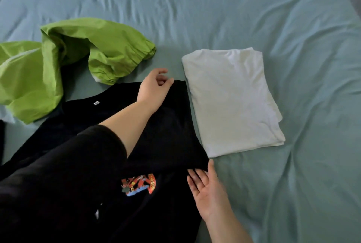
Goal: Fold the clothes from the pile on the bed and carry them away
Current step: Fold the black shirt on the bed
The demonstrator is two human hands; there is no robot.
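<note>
Near: right hand (209, 190) lies palm up, fingers straight and spread, tips at the right edge of the black T-shirt (172, 135), which is laid out on the bed (302, 164). Farther: left hand (154, 86) sits over the T-shirt's far right corner, fingers loosely curled; I cannot tell whether it pinches cloth. A folded white shirt (234, 102) lies just right of the T-shirt, and a green jacket (68, 51) lies far left.

Bed (302, 66) lies open far side and right. Green jacket (58, 63) blocks left; folded white shirt (232, 102) occupies centre-right.
</note>
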